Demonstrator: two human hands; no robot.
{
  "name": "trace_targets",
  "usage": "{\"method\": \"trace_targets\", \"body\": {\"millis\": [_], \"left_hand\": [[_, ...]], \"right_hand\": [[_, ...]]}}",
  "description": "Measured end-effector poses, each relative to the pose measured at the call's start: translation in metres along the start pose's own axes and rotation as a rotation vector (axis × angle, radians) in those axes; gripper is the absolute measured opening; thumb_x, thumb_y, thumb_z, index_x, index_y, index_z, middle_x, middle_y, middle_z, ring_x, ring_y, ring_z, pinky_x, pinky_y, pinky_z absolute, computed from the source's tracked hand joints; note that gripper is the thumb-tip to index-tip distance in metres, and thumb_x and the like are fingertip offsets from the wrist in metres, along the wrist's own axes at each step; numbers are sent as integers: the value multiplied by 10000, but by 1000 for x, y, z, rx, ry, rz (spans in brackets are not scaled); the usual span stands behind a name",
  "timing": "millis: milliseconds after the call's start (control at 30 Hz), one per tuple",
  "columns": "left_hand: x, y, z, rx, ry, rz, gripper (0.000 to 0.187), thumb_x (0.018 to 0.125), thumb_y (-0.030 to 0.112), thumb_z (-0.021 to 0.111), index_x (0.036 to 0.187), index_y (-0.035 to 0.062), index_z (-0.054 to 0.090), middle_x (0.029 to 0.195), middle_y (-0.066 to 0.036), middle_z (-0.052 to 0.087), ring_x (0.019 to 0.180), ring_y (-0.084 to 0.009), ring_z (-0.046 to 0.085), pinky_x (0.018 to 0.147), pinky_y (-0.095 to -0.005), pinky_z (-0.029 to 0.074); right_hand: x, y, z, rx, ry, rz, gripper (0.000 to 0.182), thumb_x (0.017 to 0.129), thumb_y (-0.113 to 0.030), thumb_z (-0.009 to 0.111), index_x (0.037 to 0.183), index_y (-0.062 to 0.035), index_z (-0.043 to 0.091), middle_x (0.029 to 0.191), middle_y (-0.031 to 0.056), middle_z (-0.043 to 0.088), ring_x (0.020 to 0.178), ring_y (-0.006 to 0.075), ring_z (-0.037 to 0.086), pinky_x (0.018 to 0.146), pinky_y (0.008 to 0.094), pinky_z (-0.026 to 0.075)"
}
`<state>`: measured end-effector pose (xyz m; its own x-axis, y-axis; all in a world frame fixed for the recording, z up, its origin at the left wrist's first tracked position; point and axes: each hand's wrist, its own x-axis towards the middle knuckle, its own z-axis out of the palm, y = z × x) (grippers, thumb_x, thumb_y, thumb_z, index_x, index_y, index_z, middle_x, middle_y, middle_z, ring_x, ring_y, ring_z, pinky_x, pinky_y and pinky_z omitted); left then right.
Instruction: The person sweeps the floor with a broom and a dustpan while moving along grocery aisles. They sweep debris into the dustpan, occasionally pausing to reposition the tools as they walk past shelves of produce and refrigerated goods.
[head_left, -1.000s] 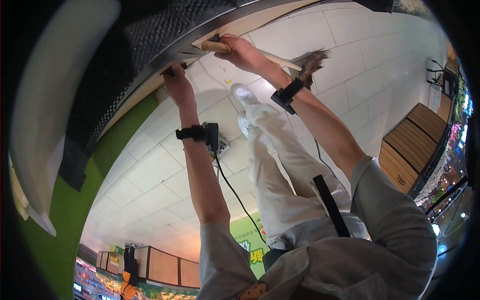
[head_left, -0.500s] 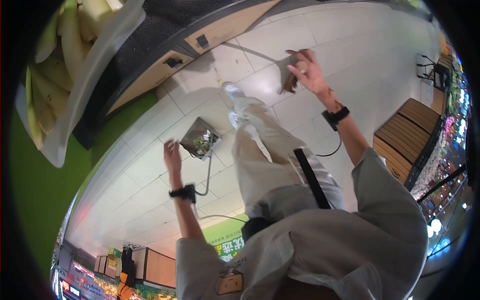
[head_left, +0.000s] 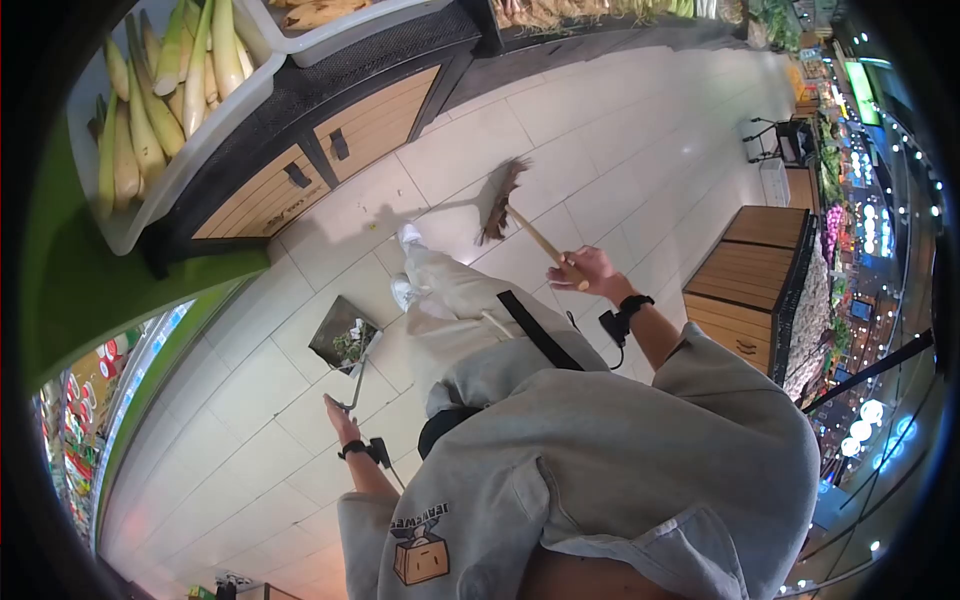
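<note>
- Wooden handle of a broom (head_left: 535, 238) sits in the right hand (head_left: 590, 272), fingers closed around its upper end; the shaft slants down and away so the dark bristles (head_left: 497, 200) rest on the pale floor tiles (head_left: 620, 170), out ahead of the white shoes (head_left: 405, 262).
- Off to the other side, the left hand (head_left: 341, 415) is curled at the top of the long-handled dustpan (head_left: 342, 340) — how tightly it grips I cannot tell, the fingers being small and partly hidden. The pan sits flat on the tiles with its mouth toward the broom side, green scraps already lying in it.
- Both wrists carry black straps with a cable trailing off.
- A white tray of pale green-tipped shoots (head_left: 150, 110) sits on the wood-fronted display stand (head_left: 300, 170).
- Writing: the grey sweatshirt (head_left: 560, 480) bears a box-shaped graphic with a line of lettering above it — too warped to read. Signs at the far edges are likewise illegible.
</note>
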<state>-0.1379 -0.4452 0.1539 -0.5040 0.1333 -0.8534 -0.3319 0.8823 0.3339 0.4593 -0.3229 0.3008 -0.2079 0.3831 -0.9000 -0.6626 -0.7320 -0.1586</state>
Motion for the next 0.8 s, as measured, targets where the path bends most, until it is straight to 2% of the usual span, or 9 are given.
{"method": "trace_targets", "body": {"millis": [100,167,233,400,467,600,667,733,800], "left_hand": [[51,-30,23,222,109,217,506,784,404,575,1021,-36,494,967,-131,534,873,-213,483,794,-332,374],[52,-28,36,190,167,285,411,770,345,601,923,-25,506,879,-105,541,785,-197,484,723,-330,383],[52,-33,46,118,270,409,279,780,258,604,708,5,510,625,-40,505,544,-152,434,521,-319,360],[-17,-18,48,9,317,389,376,809,261,583,551,59,398,492,9,378,451,-105,317,430,-301,262],[-36,-29,31,7,353,429,387,812,262,583,544,63,387,490,16,362,451,-97,306,423,-300,246],[-81,-65,-1,-2,399,458,397,815,251,586,531,84,365,496,40,334,449,-70,272,407,-283,196],[-98,-68,-3,-81,419,449,378,816,226,573,532,97,360,495,43,338,448,-60,264,404,-265,183],[-124,-69,-13,-83,451,449,368,818,209,562,533,105,354,494,43,339,448,-53,262,402,-254,177],[-130,-80,-8,-97,422,430,366,808,217,549,529,47,384,481,-1,370,443,-105,306,410,-301,231]], "right_hand": [[15,11,-18,45,204,-10,32,884,-64,410,900,-68,438,766,101,483,682,227,549,633,317,486],[20,-5,-41,155,192,-17,37,867,-37,452,880,-57,423,711,79,470,560,123,472,464,209,406],[13,-25,-40,19,208,-18,44,862,-35,462,884,-42,425,697,62,460,522,89,431,422,191,358],[17,-70,-64,-256,221,-10,23,813,-2,510,813,8,489,643,48,467,487,69,427,404,190,340],[38,-89,-40,-705,460,-21,157,774,-85,571,647,-5,526,553,43,483,442,75,415,384,217,336],[131,-134,-53,-1185,366,77,173,671,-139,611,538,-41,559,495,75,529,413,153,467,395,288,378],[178,-120,-26,-2635,-141,-243,128,569,-150,608,474,-70,574,501,120,558,456,253,531,424,369,408],[223,-81,-34,-2744,-424,-782,54,479,-123,609,485,-82,574,506,114,549,465,274,542,415,386,398],[213,-38,-10,-2719,-470,-879,103,489,-176,611,510,-75,604,507,126,555,470,290,552,438,398,416]]}}
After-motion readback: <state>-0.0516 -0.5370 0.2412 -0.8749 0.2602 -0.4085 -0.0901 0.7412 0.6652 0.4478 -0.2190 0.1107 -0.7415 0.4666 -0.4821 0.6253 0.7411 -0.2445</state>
